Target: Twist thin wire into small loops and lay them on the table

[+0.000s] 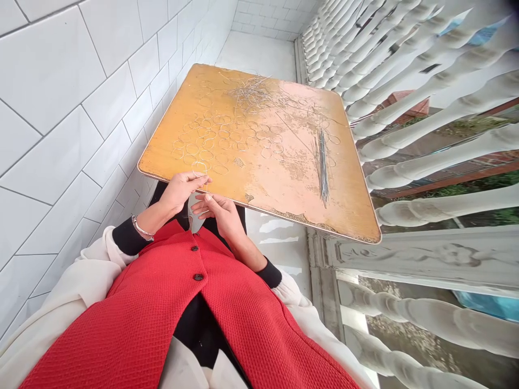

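Observation:
Both hands meet at the near edge of a worn wooden table [344, 216]. My left hand [180, 190] is closed, its fingertips pinching a thin wire ring [199, 168] at the table edge. My right hand [217, 209] is just below it, fingers curled around a grey metal tool [193, 216] that points downward. Several finished wire rings [227, 138] lie in rows on the table ahead. A bundle of straight wires [322, 165] lies to the right. A tangled heap of wire [253, 92] sits at the far side.
A white tiled wall [60, 108] runs close along the left. A white balustrade [425, 92] with thick balusters borders the right. The table's veneer is chipped along the near edge [304, 216]. My red waistcoat fills the foreground.

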`<state>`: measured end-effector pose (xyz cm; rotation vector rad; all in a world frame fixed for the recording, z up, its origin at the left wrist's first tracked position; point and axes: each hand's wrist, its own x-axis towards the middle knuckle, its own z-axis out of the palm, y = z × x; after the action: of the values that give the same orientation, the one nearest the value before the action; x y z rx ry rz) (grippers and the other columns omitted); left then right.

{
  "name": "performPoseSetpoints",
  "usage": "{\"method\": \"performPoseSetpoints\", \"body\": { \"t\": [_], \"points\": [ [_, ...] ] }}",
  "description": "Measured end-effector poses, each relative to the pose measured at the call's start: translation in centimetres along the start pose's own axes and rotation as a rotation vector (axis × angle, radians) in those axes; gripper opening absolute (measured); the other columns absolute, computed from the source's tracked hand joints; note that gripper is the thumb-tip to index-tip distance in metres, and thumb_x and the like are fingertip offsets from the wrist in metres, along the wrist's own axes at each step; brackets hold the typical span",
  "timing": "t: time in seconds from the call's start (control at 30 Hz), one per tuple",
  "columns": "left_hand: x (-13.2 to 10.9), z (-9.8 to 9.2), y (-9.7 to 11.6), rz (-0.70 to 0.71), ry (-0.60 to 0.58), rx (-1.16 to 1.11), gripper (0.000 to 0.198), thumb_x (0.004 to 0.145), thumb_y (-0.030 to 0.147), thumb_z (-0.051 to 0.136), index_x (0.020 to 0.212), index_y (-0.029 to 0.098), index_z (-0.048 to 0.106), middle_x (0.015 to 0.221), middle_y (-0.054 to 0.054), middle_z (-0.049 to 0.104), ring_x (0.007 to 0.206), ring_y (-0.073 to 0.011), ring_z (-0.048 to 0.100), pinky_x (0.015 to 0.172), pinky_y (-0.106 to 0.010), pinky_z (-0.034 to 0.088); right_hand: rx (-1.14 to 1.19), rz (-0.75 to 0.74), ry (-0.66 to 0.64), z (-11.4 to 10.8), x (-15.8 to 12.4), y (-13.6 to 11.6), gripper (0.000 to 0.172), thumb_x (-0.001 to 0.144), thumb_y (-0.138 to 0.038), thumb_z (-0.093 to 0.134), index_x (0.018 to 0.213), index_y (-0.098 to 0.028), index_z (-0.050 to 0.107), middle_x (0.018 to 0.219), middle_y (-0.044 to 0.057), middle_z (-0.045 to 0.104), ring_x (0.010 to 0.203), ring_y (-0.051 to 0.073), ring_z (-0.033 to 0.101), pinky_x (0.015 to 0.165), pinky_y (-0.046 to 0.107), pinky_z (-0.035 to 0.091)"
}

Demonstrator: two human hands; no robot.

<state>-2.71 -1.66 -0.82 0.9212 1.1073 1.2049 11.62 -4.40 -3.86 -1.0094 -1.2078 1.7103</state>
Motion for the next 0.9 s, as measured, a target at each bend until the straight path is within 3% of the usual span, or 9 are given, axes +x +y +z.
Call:
{"method": "performPoseSetpoints", "body": {
  "t": [0.1,0.2,0.37,0.5,0.63,0.73,0.83,0.9],
  "points": [
    [0.1,0.2,0.1,0.044,0.067,-0.06,0.011,0.082,0.018,0.07,0.072,0.014,0.073,0.077,-0.002,0.069,0.065,-0.0062,0.053,0.055,-0.018,0.036,0.004,-0.05,0.052,0.0,-0.1,0.3,0.039,0.073,-0.053,0.077,0.091,-0.019,0.073,0.076,0.002,0.075,0.063,0.011,0.065,0.06,0.023,0.054],
    [-0.1,0.3,0.3,0.071,0.051,-0.094,0.013,0.084,0.021,0.07,0.073,0.014,0.073,0.077,-0.002,0.068,0.065,-0.006,0.053,0.053,-0.017,0.036,0.009,-0.042,0.034,0.3,0.1,0.6,0.039,0.069,-0.046,0.081,0.097,-0.02,0.074,0.077,0.0,0.073,0.057,0.008,0.057,0.05,0.019,0.045],
    [-0.2,0.2,0.1,0.108,0.037,-0.124,0.012,0.084,0.023,0.071,0.076,0.014,0.073,0.077,-0.002,0.067,0.069,-0.0065,0.054,0.054,-0.016,0.037,0.081,0.061,-0.118,0.7,0.2,0.9,0.031,0.073,-0.047,0.076,0.084,-0.017,0.072,0.065,-0.002,0.068,0.044,0.004,0.045,0.042,0.017,0.034],
    [-0.4,-0.1,-0.1,0.106,-0.015,-0.12,0.013,0.086,0.026,0.068,0.081,0.016,0.074,0.082,-0.003,0.069,0.073,-0.0069,0.056,0.056,-0.016,0.038,0.197,0.127,-0.257,0.9,-0.2,1.0,0.033,0.074,-0.047,0.076,0.089,-0.019,0.069,0.069,0.0,0.073,0.043,0.006,0.048,0.044,0.019,0.039],
    [-0.7,0.1,0.4,0.09,-0.008,-0.128,0.015,0.085,0.028,0.07,0.079,0.016,0.072,0.082,-0.003,0.069,0.073,-0.007,0.058,0.058,-0.016,0.04,0.063,0.041,-0.356,0.8,-0.5,1.1,0.028,0.079,-0.046,0.074,0.088,-0.02,0.072,0.078,0.001,0.075,0.055,0.008,0.058,0.059,0.023,0.051],
    [-1.0,0.2,0.9,0.083,0.033,-0.134,0.014,0.085,0.027,0.07,0.077,0.015,0.07,0.08,-0.002,0.069,0.071,-0.0068,0.057,0.057,-0.016,0.039,-0.037,-0.029,-0.307,0.7,-0.6,1.2,0.031,0.081,-0.05,0.072,0.081,-0.02,0.076,0.085,0.003,0.074,0.064,0.01,0.061,0.064,0.024,0.054],
    [-1.0,0.1,1.5,0.095,0.067,-0.145,0.014,0.087,0.024,0.067,0.076,0.015,0.07,0.078,-0.002,0.068,0.07,-0.0065,0.057,0.056,-0.016,0.037,0.084,0.002,-0.247,0.8,-0.7,1.7,0.033,0.077,-0.054,0.075,0.077,-0.02,0.075,0.103,0.006,0.074,0.067,0.01,0.063,0.064,0.025,0.055],
    [-1.0,0.0,1.7,0.117,0.086,-0.146,0.014,0.087,0.022,0.066,0.076,0.015,0.07,0.077,-0.001,0.068,0.07,-0.0064,0.057,0.056,-0.016,0.037,0.211,0.066,-0.226,0.8,-0.8,2.0,0.035,0.073,-0.054,0.077,0.075,-0.02,0.072,0.092,0.005,0.075,0.063,0.01,0.061,0.059,0.024,0.053]
  ]
}}
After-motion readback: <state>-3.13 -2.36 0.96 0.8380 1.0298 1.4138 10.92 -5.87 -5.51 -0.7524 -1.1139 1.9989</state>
